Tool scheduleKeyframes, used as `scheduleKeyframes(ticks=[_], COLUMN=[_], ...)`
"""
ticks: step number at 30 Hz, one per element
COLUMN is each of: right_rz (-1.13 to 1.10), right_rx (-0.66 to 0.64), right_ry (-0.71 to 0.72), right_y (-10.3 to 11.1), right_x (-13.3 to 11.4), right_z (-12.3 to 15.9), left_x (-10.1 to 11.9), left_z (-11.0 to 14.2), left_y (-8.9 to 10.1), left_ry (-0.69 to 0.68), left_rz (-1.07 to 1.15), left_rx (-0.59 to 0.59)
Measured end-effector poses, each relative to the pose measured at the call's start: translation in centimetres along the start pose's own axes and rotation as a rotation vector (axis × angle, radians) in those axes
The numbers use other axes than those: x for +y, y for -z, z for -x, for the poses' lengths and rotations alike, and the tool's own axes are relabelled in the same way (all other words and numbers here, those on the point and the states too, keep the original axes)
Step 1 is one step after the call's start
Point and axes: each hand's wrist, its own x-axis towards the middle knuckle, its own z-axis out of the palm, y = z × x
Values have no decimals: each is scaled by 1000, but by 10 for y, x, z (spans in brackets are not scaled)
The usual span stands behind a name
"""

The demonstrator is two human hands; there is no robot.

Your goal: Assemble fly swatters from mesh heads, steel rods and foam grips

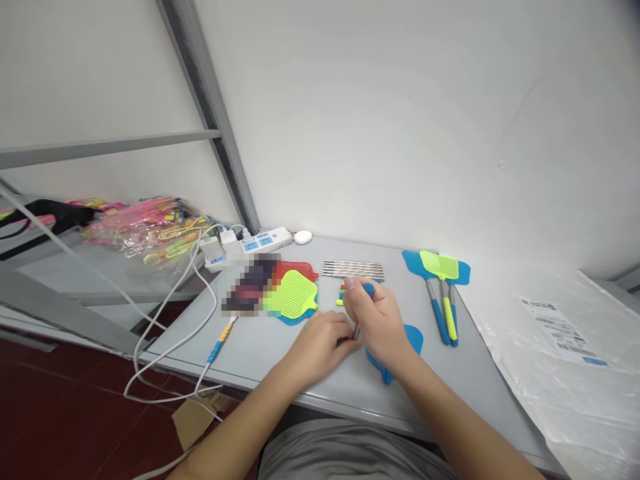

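Observation:
My right hand (373, 310) is closed round a blue handle (369, 289), whose rounded end shows above the fist. A short piece of metal rod (356, 331) comes out below it. Low on the table, my left hand (327, 340) pinches the rod's lower end, the fingertips partly hidden. A blue fly swatter head (413, 339) lies flat, partly under my right wrist. Just behind my hands are small coloured handles (341, 302), mostly covered. Several thin metal rods (353, 269) lie side by side farther back.
Left of my hands lie yellow-green (299, 295) and red swatter heads (295, 270), beside a blurred patch. Assembled fly swatters (443, 300) lie at right, near white plastic wrapping (565, 360). A power strip (265, 241) and loose white cables (216, 300) occupy the left side.

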Motion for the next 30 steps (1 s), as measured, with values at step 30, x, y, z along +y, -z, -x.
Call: scheduleKeyframes(ticks=[30], right_rz=[738], right_rx=[-293], right_ry=[-215], right_y=[63], right_x=[-31], right_z=[67], left_x=[79], left_z=[-43], left_y=[32], left_ry=[319], left_rz=[1653], left_rx=[785])
